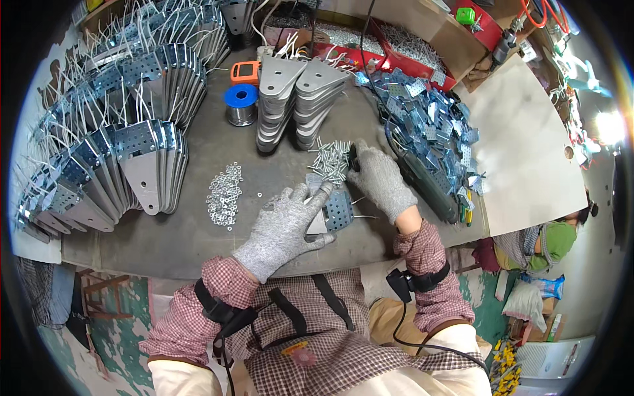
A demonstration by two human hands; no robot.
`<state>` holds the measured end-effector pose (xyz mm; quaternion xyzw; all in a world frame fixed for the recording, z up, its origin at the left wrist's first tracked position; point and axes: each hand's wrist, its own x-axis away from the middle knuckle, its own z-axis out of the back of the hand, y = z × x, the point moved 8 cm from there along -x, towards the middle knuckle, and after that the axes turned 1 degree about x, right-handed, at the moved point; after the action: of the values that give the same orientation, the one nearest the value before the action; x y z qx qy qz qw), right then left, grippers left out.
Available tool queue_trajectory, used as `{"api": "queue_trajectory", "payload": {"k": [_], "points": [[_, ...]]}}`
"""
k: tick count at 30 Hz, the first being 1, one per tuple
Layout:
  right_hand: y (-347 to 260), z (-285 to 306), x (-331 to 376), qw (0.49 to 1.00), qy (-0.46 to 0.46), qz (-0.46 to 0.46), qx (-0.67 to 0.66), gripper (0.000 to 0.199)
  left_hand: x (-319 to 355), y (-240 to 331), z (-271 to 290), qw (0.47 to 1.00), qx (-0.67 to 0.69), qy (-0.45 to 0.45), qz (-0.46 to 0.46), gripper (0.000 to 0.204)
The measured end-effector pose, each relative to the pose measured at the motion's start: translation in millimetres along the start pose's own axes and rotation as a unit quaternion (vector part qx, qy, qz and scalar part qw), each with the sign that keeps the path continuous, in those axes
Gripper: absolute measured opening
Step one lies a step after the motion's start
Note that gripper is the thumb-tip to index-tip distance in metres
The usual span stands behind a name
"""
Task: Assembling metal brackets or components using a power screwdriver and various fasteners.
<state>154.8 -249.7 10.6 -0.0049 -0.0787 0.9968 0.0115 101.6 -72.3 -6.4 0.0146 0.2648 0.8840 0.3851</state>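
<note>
My left hand [284, 224], in a grey knit glove, lies with fingers stretched and thumb apart over a grey metal plate [319, 224]. Against this plate sits a bluish perforated bracket [340, 210], with a thin white wire sticking out on the right. The fingertips reach the near edge of a pile of silver screws [330, 158]. At that pile's right side, my gloved right hand [382, 178] has its fingers curled down. A small black piece shows at its fingertips; what they hold is hidden. A dark cylindrical power screwdriver [422, 178] lies just right of this hand.
Loose nuts [225, 197] lie left of my left hand. Two stacks of grey plates [276, 99], a blue solder spool [240, 104] and an orange meter [245, 72] stand behind. Wired bracket assemblies [142, 165] line the left; perforated brackets [429, 112] heap at right, near red bins [389, 59].
</note>
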Motion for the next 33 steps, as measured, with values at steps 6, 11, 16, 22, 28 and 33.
{"api": "queue_trajectory", "payload": {"k": [6, 11, 16, 22, 28, 33], "points": [[12, -6, -2, 0.998, 0.044, 0.043, 0.004, 0.042, -3, 3, 0, 1.000, -0.020, -0.008, -0.003, 0.092], [9, -4, -8, 1.000, -0.003, 0.010, -0.020, 0.044, 0, 1, 1, 1.000, -0.012, 0.012, -0.019, 0.092], [-18, 29, 29, 0.983, 0.063, 0.099, -0.142, 0.027, 1, -3, 3, 1.000, -0.004, 0.011, -0.013, 0.090], [-56, 12, 87, 0.953, -0.040, 0.207, -0.219, 0.022, -3, 0, -4, 1.000, 0.004, -0.026, 0.012, 0.087], [-63, 3, 99, 0.950, -0.033, 0.255, -0.178, 0.035, -3, -2, -5, 0.999, 0.006, -0.031, 0.014, 0.088], [-55, -12, 103, 0.951, 0.011, 0.223, -0.212, 0.035, -2, -2, -4, 0.999, 0.011, -0.039, 0.020, 0.091]]}}
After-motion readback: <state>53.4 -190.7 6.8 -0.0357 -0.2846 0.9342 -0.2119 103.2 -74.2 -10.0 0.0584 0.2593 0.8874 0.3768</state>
